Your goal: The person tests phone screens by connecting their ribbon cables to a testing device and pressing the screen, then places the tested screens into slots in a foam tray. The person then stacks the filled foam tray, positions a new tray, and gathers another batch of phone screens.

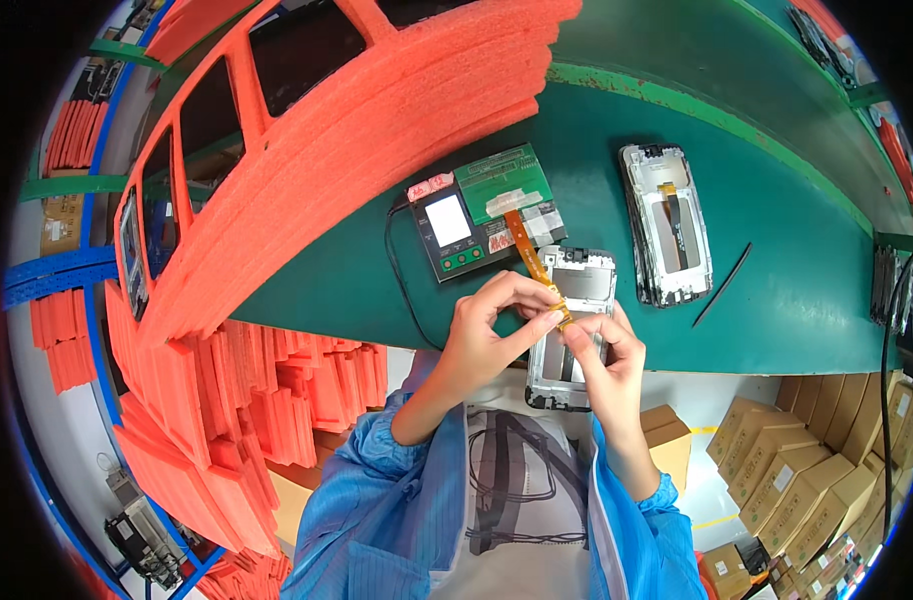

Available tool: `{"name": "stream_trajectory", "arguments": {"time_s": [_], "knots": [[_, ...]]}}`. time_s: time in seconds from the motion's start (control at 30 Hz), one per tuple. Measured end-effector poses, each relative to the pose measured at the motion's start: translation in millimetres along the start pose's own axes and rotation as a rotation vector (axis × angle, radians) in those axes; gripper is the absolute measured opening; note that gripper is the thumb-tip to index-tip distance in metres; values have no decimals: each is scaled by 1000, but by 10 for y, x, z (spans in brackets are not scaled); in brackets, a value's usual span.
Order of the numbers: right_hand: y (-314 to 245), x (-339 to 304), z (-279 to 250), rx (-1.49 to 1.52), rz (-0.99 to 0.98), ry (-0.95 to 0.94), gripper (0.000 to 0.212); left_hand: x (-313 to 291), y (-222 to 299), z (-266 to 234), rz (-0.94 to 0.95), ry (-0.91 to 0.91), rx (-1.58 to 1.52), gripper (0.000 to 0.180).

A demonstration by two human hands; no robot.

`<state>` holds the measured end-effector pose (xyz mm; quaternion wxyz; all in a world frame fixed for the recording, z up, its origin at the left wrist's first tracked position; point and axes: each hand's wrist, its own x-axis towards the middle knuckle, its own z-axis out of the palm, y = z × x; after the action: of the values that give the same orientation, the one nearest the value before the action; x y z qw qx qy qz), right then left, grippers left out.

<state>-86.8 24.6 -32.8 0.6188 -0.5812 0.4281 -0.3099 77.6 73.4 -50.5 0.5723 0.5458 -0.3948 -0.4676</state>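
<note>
My left hand (497, 325) pinches the end of an orange flat ribbon cable (525, 245). My right hand (609, 355) meets it there, thumb and fingers closed on the same spot, where a small connector is mostly hidden by the fingertips. Under both hands lies a phone screen frame (582, 285), silver with a black border, overhanging the table's near edge. The ribbon runs up to a black tester box (447, 265) with a small lit screen and a green circuit board (502, 180), partly covered by tape.
A stack of phone frames (667, 225) and a thin black stick (722, 285) lie on the green table (797, 290) to the right. Red foam trays (377, 130) holding dark screens pile up at left. Cardboard boxes (807, 490) stand below at right. A black cable (402, 280) leaves the tester.
</note>
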Motion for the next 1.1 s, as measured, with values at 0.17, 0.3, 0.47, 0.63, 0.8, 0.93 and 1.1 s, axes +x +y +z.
{"name": "stream_trajectory", "arguments": {"time_s": [0.17, 0.3, 0.47, 0.63, 0.8, 0.93, 1.1], "knots": [[2, 14, 2, -26, -8, -7, 7, 9, -4, -34, 25, -43, 61, 18], [4, 11, 2, -44, -12, -6, 7, 10, -9, -39, 20, -41, 14, 18], [-8, 13, -7, -49, -48, -19, 7, 8, -6, -36, 1, -40, -44, 18], [-2, 10, -16, -40, -28, -22, 7, 13, -30, -50, 27, -48, 5, 17], [17, 16, -22, -99, -72, -35, 7, -2, -55, -53, 27, -43, 18, 16], [-17, -7, 49, -14, -27, 47, 7, -1, -28, -34, 21, -28, 26, 16], [-14, -20, 35, -44, -17, 69, 5, 10, -15, -40, 21, -48, 52, 16]]}}
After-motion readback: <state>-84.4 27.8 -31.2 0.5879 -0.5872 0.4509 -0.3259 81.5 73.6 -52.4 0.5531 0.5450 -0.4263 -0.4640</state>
